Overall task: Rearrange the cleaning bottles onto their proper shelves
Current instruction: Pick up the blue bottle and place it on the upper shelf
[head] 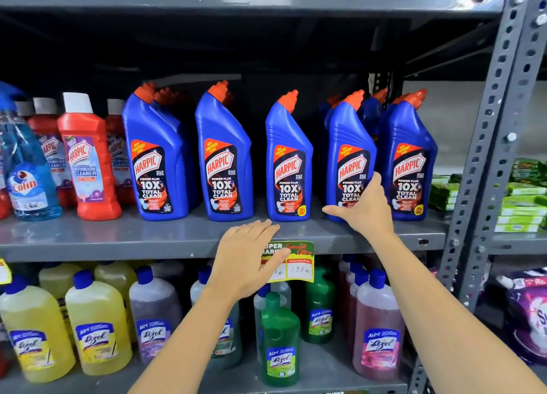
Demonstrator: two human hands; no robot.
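Cleaning bottles in glossy blue plastic line the middle shelf (124, 239), a grey painted metal board, and I'm looking straight at a row of five front ones, each with an angled neck and an orange cap. My right hand (365, 208) is on the fourth blue bottle (349, 145), palm against its lower front over the label, thumb spread out to the left near its base, fingers (376, 183) wrapping its right side. The hand is cupped around it, not lifting that I can tell; the bottle stands upright on the shelf. The fifth blue bottle (410, 162) stands just beside it to the right, with more orange caps visible behind.

My left hand (247, 260) lies flat and open, fingers together, its tips on the shelf's front lip right below the third blue bottle (288, 162). It partly covers a paper price tag (300, 265), green, red and yellow, clipped to the shelf edge.

Further left stand red bathroom cleaner bottles (88, 159) with white caps, ribbed at the waist, and a clear blue spray bottle (28, 180).

On the lower shelf, rounded translucent bottles with blue caps hold yellow liquid (97, 319), purple, and pink (379, 328), and an opaque green bottle (279, 337) stands in front. A perforated grey steel upright (485, 145) frames the right side.
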